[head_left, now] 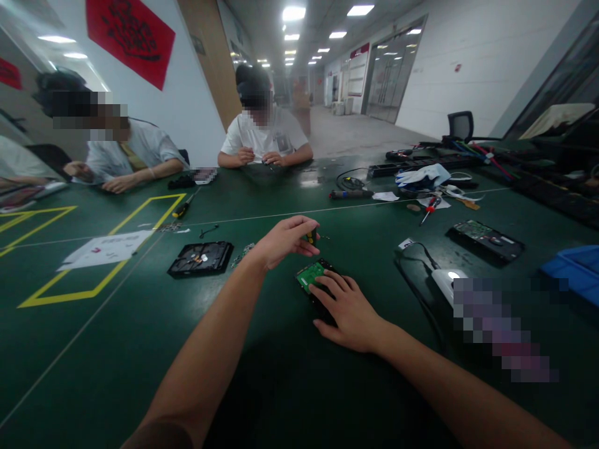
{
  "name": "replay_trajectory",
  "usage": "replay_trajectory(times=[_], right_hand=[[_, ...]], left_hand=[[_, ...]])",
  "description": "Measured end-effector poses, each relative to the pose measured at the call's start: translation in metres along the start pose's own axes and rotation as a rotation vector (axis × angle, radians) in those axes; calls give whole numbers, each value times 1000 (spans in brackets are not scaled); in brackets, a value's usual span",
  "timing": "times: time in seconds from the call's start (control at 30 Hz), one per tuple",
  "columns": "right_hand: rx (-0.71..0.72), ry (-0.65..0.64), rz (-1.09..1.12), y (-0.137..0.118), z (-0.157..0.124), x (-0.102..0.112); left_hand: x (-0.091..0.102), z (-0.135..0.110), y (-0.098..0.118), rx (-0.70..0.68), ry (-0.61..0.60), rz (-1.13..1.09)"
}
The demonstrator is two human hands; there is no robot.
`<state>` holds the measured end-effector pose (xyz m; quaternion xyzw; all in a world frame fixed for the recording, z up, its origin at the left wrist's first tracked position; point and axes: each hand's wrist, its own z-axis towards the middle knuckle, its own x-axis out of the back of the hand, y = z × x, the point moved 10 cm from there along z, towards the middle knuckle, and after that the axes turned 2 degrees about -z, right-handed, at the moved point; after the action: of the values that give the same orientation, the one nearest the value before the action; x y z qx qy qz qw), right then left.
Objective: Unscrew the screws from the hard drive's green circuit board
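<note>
Well, my left hand (pixel 292 240) pinches a yellow-and-black tool (pixel 311 236) near the drive (pixel 309 275), where my right hand (pixel 349 305) lies, fingers spread, on the green table (pixel 116 362); ceiling lights (pixel 294 14) shine beyond.

Dk. L sleeve (pixel 161 435), bare forearms (pixel 227 330)

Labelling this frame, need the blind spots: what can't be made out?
All in the head view:
Yellow-and-black tool handle: partly hidden by fingers of the left hand; tip too small to make out.
Hard drive: partly covered by the right hand.
Blue plastic bin: cut off by the right edge.
White paper sheet: print too small to read.
White-ended object: rest masked by pixelation.
</note>
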<state>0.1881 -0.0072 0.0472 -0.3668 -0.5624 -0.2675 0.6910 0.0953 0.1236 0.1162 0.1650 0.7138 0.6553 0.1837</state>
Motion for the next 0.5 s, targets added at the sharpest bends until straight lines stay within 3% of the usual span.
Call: replay_trajectory(times=[0.5], right_hand=[[3,1,8,0,0,0]], left_hand=[[-5,-2,0,29,-32,-38]])
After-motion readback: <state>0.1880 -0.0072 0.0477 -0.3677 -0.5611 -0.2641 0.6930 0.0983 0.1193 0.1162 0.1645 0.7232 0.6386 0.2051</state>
